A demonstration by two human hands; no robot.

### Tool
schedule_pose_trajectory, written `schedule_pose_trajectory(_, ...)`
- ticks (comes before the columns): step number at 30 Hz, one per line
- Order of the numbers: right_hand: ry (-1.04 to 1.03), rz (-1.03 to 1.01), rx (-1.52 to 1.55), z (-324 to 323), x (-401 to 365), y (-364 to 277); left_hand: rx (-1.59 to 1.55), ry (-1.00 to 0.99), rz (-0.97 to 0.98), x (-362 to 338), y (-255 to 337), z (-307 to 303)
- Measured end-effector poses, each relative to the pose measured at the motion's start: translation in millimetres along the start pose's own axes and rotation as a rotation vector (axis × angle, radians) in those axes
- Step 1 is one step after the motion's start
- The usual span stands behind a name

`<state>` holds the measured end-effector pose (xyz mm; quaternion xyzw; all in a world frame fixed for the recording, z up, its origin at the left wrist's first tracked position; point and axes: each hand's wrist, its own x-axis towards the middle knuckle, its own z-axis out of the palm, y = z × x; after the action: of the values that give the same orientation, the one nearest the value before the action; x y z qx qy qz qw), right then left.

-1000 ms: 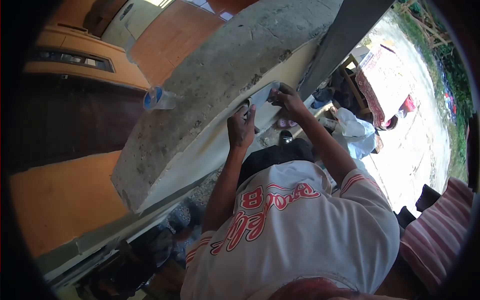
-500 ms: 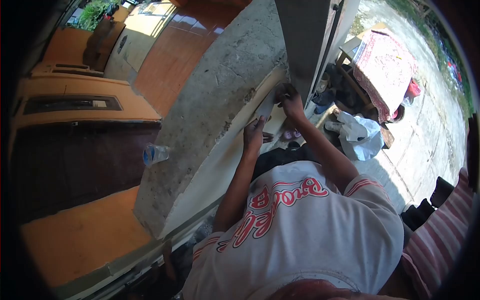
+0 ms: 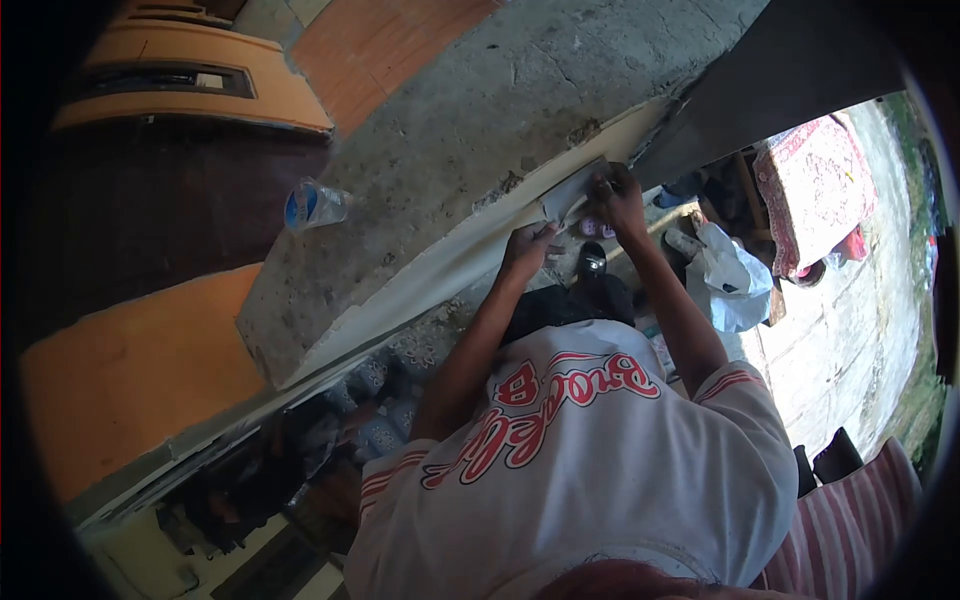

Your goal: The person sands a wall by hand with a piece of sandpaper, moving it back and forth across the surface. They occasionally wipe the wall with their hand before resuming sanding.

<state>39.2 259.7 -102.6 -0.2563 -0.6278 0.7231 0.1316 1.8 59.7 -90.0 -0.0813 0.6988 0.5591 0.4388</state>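
In the head view a thin grey sheet, perhaps paper, lies along the side of a low wall's pale edge. My left hand is closed at the sheet's near end, thumb uppermost. At the far end, my right hand has its fingers curled over the sheet close to the wall. What the sheet is made of cannot be made out. Both hands are just right of the rough concrete wall top.
A clear plastic cup lies on the concrete top. To the right are a white plastic bag, a cloth-covered table and a dark door panel. Sandals rest on the ground below my hands.
The view has turned, and the wall and door panel appear more slanted. Both hands stay at the sheet, which now lies flatter along the wall's side.
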Motion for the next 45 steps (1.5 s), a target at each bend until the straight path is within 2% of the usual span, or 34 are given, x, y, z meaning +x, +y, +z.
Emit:
schedule_pose_trajectory(2, -0.006, 0.001, -0.051, 13, -9, -2, 0.347, 0.026, 0.137, 4, -19, -21)
schedule_pose_trajectory(4, 0.018, -0.012, -0.081, 27, -12, -6, 0.246, 0.111, 0.129, -21, -8, -27)
schedule_pose_trajectory(6, 0.051, -0.1, -0.155, 43, -20, -18, 0.066, 0.11, 0.177, -44, 4, -40)
schedule_pose_trajectory(7, 0.01, -0.126, -0.187, 48, -25, -24, 0.029, 0.134, 0.191, -44, -4, -52)
schedule_pose_trajectory(9, -0.063, -0.178, -0.233, 64, -42, -35, -0.128, 0.028, 0.226, -45, -21, -75)
schedule_pose_trajectory(10, -0.098, -0.159, -0.257, 79, -55, -46, -0.162, 0.045, 0.245, -52, -28, -87)
schedule_pose_trajectory(12, -0.169, -0.166, -0.338, 116, -86, -62, -0.142, -0.088, 0.227, -66, -40, -119)
schedule_pose_trajectory(17, -0.333, -0.161, -0.321, 230, -152, -41, -0.375, 0.085, 0.334, -112, -107, -211)
schedule_pose_trajectory(19, -0.466, -0.096, -0.335, 270, -177, -23, -0.362, 0.139, 0.328, -133, -148, -258)
schedule_pose_trajectory(20, -0.544, -0.061, -0.465, 290, -188, -21, -0.325, 0.182, 0.316, -145, -167, -280)
schedule_pose_trajectory(22, -0.742, 0.023, -0.522, 330, -206, 7, -0.416, 0.276, 0.254, -173, -204, -318)
schedule_pose_trajectory(24, -0.976, -0.001, -0.624, 371, -222, 38, -0.558, 0.449, 0.299, -204, -233, -350)
schedule_pose_trajectory(26, -1.101, 0.444, -0.393, 410, -237, 61, -0.623, 0.621, 0.306, -232, -240, -382)
schedule_pose_trajectory(28, -1.217, 0.526, -0.326, 437, -246, 73, -0.416, 0.778, 0.332, -255, -240, -411)
schedule_pose_trajectory(29, -1.206, 0.523, -0.31, 445, -249, 75, -0.399, 0.769, 0.333, -263, -233, -414)
schedule_pose_trajectory(31, -1.223, 0.519, -0.23, 457, -253, 73, -0.2, 0.884, 0.536, -292, -194, -409)
schedule_pose_trajectory(32, -1.221, 0.518, -0.219, 457, -251, 68, -0.19, 0.883, 0.536, -292, -185, -407)
schedule_pose_trajectory(34, -1.159, 0.643, -0.055, 448, -244, 55, 0.1, 0.922, 0.559, -288, -166, -399)
schedule_pose_trajectory(36, -1.139, 0.665, -0.019, 431, -234, 45, 0.161, 0.942, 0.624, -280, -144, -377)
schedule_pose_trajectory(37, -1.11, 0.685, 0.053, 419, -228, 42, 0.203, 0.97, 0.69, -273, -132, -362)
schedule_pose_trajectory(42, -0.972, 0.709, 0.254, 326, -187, 20, 0.468, 1.011, 0.723, -235, -84, -277)
schedule_pose_trajectory(45, -0.725, 0.63, 0.352, 255, -151, 4, 0.695, 0.939, 0.758, -198, -54, -214)
